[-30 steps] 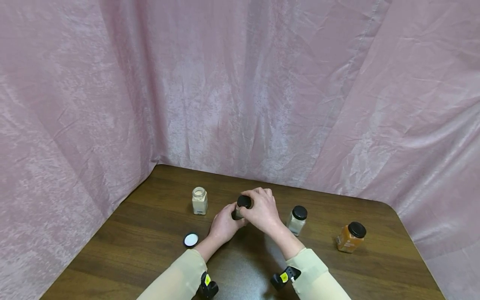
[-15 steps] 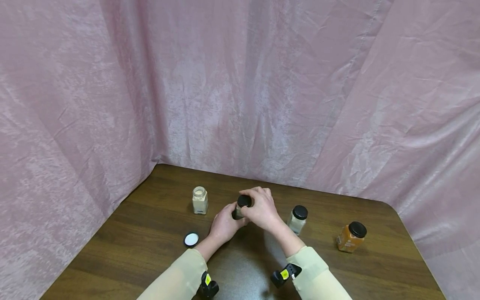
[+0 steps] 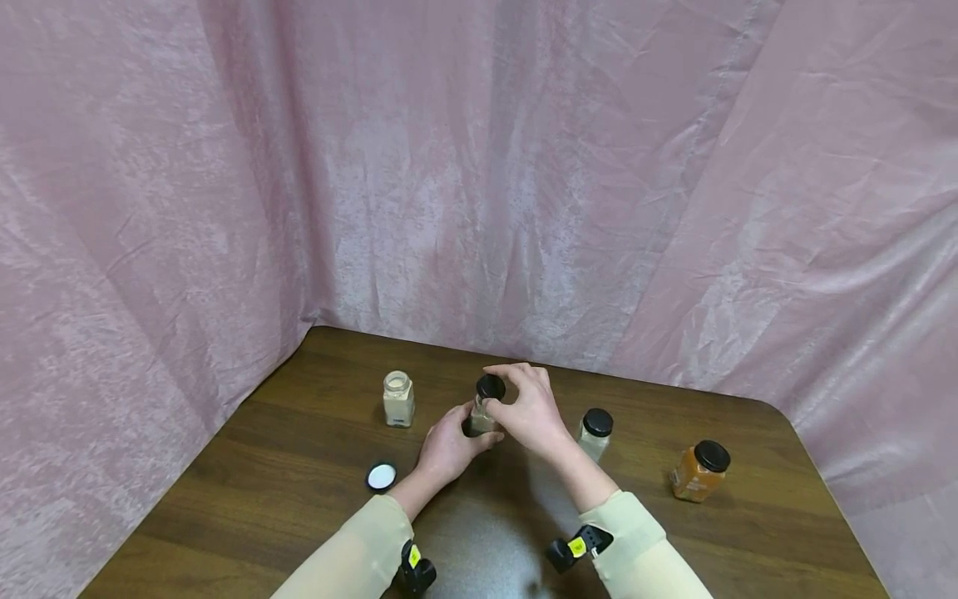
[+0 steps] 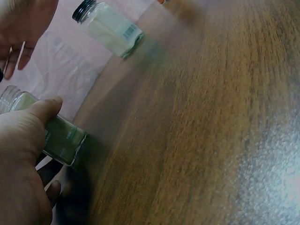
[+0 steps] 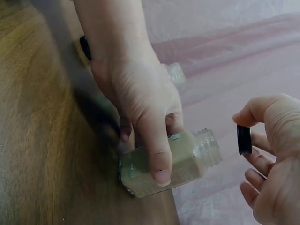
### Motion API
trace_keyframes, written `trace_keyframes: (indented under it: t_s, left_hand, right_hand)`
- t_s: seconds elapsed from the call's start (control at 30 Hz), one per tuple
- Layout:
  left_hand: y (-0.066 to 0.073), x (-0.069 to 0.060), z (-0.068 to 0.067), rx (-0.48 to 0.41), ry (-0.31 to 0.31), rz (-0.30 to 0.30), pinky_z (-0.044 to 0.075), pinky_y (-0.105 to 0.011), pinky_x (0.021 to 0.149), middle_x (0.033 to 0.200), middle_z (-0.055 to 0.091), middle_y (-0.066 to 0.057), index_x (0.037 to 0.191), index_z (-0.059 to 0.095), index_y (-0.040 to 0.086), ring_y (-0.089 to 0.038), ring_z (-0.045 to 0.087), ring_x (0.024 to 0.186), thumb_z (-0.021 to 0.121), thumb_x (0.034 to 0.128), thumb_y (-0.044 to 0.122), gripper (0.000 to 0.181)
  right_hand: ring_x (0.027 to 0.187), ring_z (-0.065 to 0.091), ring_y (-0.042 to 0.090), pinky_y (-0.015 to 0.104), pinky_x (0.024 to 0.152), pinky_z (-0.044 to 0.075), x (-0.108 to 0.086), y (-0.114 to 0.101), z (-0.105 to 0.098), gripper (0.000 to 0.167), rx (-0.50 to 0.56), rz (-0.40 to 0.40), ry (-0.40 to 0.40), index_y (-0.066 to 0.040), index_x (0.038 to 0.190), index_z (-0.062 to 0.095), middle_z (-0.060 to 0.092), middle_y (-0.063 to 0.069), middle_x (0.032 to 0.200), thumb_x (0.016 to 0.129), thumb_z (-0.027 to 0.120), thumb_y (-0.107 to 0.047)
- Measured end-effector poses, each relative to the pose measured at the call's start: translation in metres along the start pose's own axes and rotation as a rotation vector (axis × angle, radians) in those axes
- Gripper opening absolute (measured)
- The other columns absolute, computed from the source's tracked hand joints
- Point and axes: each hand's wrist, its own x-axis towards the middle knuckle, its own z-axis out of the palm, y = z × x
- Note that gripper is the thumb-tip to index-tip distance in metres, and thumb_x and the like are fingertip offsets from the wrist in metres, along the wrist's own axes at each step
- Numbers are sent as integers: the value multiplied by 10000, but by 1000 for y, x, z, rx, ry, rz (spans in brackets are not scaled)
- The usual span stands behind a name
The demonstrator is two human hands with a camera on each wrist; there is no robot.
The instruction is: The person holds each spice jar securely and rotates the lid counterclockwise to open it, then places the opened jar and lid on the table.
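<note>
My left hand (image 3: 449, 448) grips a glass spice jar (image 5: 183, 161) round its body, and the jar stands on the table. Its threaded neck is bare in the right wrist view. Just off the neck, my right hand (image 3: 527, 412) pinches a black lid (image 5: 243, 139) between thumb and fingers. The lid is apart from the jar, with a small gap between them. To the left stands an uncapped jar (image 3: 399, 401) of pale powder. Nearer my left forearm lies a loose black lid (image 3: 381, 477), its white inside facing up.
Right of my right hand stands a black-capped jar of pale powder (image 3: 595, 434). Farther right is a black-capped jar of orange powder (image 3: 700, 472). Pink cloth (image 3: 479, 183) hangs behind and beside the wooden table (image 3: 299, 449).
My right hand has risen slightly, and the black lid has come up off the jar with it. The left hand keeps its hold on the jar in the same place.
</note>
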Motion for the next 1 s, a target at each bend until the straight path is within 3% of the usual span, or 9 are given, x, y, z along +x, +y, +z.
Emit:
trace_keyframes:
  t_s: [0.23,0.4,0.63,0.8,1.0]
  left_hand:
    - [-1,1,1,7,-1,-1,498,-528,937,1213,676,-44,1372,644,212,-298,636,1140,845,816,487,652]
    - [-1,1,0,-9,-2,-3,497,-521,936,1190,679,-32,1340,664,228,-284,638,1130,852,815,470,608]
    - [-1,-1,-2,-29,-15,1,488,-527,949,1200,676,-57,1349,660,173,-287,631,1137,849,820,460,631]
    - [0,-1,-2,-10,-6,9,497,-518,942,1197,678,-77,1357,649,114,-295,634,1132,848,825,447,659]
    - [1,-1,-2,-10,-3,17,495,-513,956,1205,679,-81,1369,640,102,-293,632,1145,845,816,486,704]
  right_hand:
    - [1244,395,192,522,1022,382,-8,-4,-8,468,48,-24,64,-298,1299,681,609,-94,1252,844,789,-290]
    - [1225,417,184,504,1005,392,-18,-4,-13,452,63,-26,84,-285,1270,690,621,-78,1257,831,789,-243]
    - [1163,461,241,465,939,406,-39,0,-18,455,87,-24,72,-181,1262,695,632,-37,1215,823,814,-194]
    - [1093,483,256,444,908,414,-55,2,-18,444,101,8,68,-194,1224,684,627,-16,1189,807,834,-168]
    - [1134,482,199,469,926,442,-74,12,-17,457,107,27,18,-246,1264,687,653,-79,1169,837,830,-167]
